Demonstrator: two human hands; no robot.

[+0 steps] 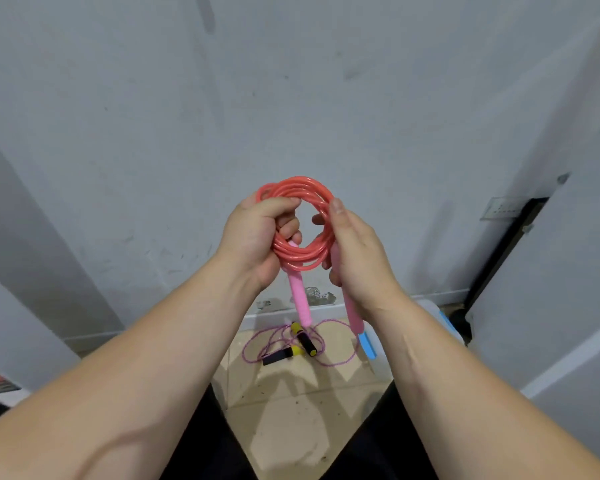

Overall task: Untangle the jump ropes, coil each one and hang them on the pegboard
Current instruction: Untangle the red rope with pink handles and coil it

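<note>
Gripping opposite sides, both hands' fingers (pixel 284 206) curl round the coiled, glossy coral-pink jump rope (pixel 297 188), pink handles (pixel 300 299) dangling.

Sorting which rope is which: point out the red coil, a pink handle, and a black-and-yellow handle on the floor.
red coil (pixel 297 183), head view, top arc.
pink handle (pixel 299 299), head view, mid-grip.
black-and-yellow handle (pixel 306 341), head view, black middle.
</note>
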